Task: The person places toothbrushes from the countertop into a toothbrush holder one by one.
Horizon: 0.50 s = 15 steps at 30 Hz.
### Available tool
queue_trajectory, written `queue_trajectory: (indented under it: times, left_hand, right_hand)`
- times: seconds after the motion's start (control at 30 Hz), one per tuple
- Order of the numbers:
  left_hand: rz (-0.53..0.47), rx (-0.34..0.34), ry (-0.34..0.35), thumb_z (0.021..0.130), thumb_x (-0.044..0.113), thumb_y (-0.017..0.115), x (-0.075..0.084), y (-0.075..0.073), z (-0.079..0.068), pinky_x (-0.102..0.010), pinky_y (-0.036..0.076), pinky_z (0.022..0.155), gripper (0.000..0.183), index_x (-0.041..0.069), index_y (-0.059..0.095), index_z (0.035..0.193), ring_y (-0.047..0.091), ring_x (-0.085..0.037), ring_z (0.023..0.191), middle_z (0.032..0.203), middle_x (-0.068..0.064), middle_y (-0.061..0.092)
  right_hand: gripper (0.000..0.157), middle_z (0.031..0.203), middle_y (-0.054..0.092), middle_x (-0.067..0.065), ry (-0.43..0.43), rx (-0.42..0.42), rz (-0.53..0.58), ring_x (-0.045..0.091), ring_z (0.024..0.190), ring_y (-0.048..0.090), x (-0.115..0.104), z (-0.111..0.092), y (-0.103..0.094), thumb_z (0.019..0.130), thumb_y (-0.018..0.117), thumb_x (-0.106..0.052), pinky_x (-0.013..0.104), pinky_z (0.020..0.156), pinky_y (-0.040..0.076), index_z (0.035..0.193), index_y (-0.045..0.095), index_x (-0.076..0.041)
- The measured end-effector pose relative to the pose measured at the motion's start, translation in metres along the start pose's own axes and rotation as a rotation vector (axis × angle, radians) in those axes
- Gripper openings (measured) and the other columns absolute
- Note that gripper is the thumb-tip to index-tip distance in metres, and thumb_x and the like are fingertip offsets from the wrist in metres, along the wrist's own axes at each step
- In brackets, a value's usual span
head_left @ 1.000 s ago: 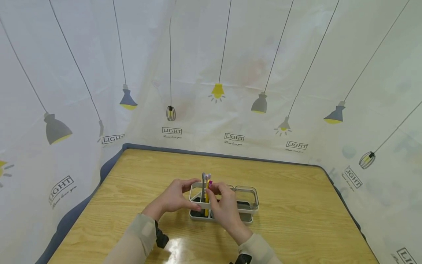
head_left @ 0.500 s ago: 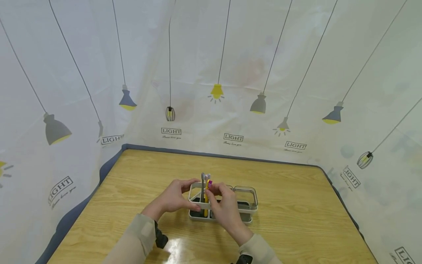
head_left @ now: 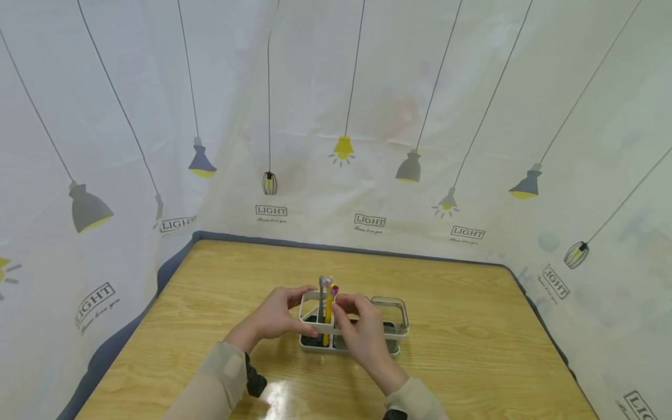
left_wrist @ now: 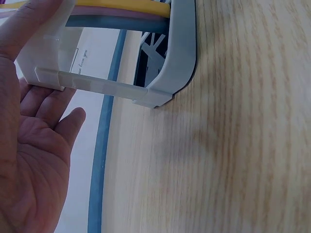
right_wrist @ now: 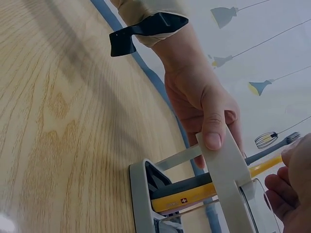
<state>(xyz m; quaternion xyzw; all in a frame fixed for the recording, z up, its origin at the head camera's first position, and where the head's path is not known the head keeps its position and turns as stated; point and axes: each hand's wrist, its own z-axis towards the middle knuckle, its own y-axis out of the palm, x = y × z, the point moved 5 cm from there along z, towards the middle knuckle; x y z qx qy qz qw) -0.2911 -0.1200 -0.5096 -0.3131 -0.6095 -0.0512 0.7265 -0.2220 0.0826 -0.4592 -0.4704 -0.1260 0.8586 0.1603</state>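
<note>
A white toothbrush holder (head_left: 317, 330) with an upper frame and a dark-bottomed lower tray stands on the table. My left hand (head_left: 275, 314) grips the left end of its upper frame, thumb in front and fingers behind. Standing in the holder are a grey toothbrush (head_left: 321, 303), a pale purple toothbrush (left_wrist: 131, 12) and a yellow toothbrush (head_left: 328, 312) with purple-red bristles. My right hand (head_left: 363, 332) pinches the yellow toothbrush near its head, other fingers curled. In the right wrist view its grip on the brush is partly hidden at the picture's edge.
A clear cup-like container (head_left: 391, 309) sits in the holder's right section, just beyond my right hand. The wooden table (head_left: 472, 350) ends at a blue-edged white wall sheet (head_left: 315, 116) printed with lamps. A black wrist device (head_left: 255, 379) is on my left wrist.
My right hand has shifted slightly right, and the yellow toothbrush's head has risen a little and leaned right with it. My left hand keeps its hold on the frame.
</note>
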Motion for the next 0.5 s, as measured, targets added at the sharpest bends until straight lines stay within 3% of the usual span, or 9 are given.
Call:
queue_trajectory:
  times: [0.2,0.37,0.5]
  left_hand:
    - [0.059,0.020,-0.017,0.070,0.040,0.101,-0.004,-0.001,0.000,-0.051,0.039,0.118,0.102,0.009,0.054,0.155,0.048,-0.039,0.145,0.157,-0.014,0.052]
    - [0.103,0.025,0.013,0.074,0.041,0.099,-0.004,0.000,-0.003,-0.051,0.036,0.120,0.110,0.008,0.043,0.162,0.042,-0.038,0.149,0.164,-0.009,0.043]
    - [0.150,0.074,0.011,0.080,0.046,0.094,0.001,-0.007,-0.010,-0.062,0.030,0.121,0.115,0.021,0.028,0.170,0.031,-0.041,0.153,0.171,-0.005,0.029]
  right_hand:
    - [0.013,0.100,0.073,0.003,0.010,0.021,-0.028,0.018,0.092,0.072,0.000,0.002,-0.010,0.097,0.077,-0.003,0.041,0.083,0.063,0.109,0.072,-0.001]
    - [0.016,0.099,0.073,0.004,-0.018,0.085,-0.051,0.018,0.091,0.071,0.003,0.009,-0.031,0.095,0.079,-0.003,0.038,0.083,0.063,0.109,0.071,-0.001]
    - [0.018,0.099,0.073,0.009,-0.077,0.147,-0.066,0.022,0.092,0.072,0.002,0.016,-0.053,0.095,0.079,-0.001,0.040,0.084,0.063,0.109,0.069,0.004]
